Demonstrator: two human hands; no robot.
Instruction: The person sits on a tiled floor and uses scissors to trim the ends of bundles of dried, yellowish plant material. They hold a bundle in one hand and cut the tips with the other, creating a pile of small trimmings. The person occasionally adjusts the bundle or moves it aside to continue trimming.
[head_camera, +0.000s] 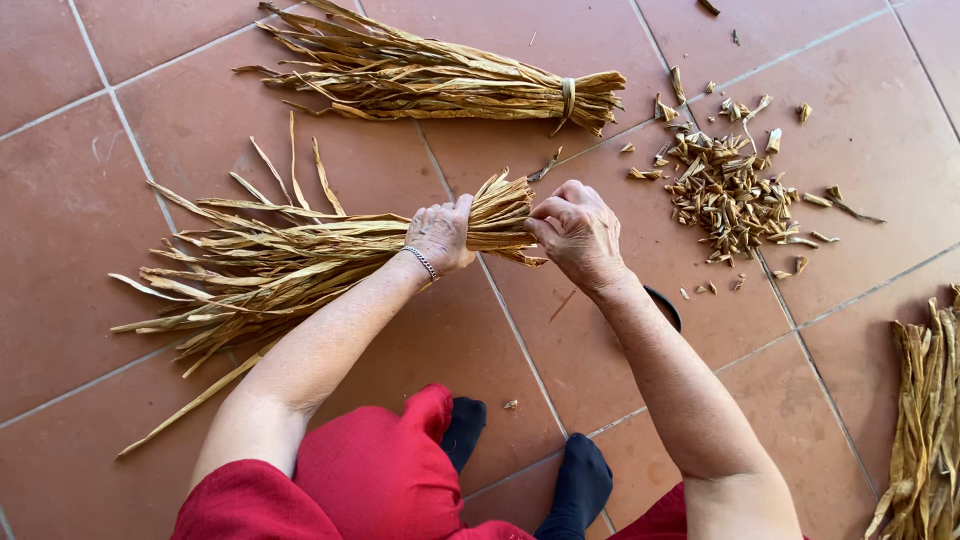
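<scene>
A bundle of dry tan leaf strips (270, 260) lies across the red floor tiles, its loose tips fanning to the left. My left hand (440, 237), with a bracelet at the wrist, is clenched around the bundle close to its cut end. My right hand (575, 232) pinches that cut end (505, 205), fingers closed on the strips. Both hands touch the same bundle, side by side.
A second bundle (430, 75), tied with a strip near its right end, lies farther away. A pile of small cut scraps (725, 190) sits to the right. More loose strips (925, 420) lie at the right edge. A dark round object (665, 305) peeks from under my right forearm.
</scene>
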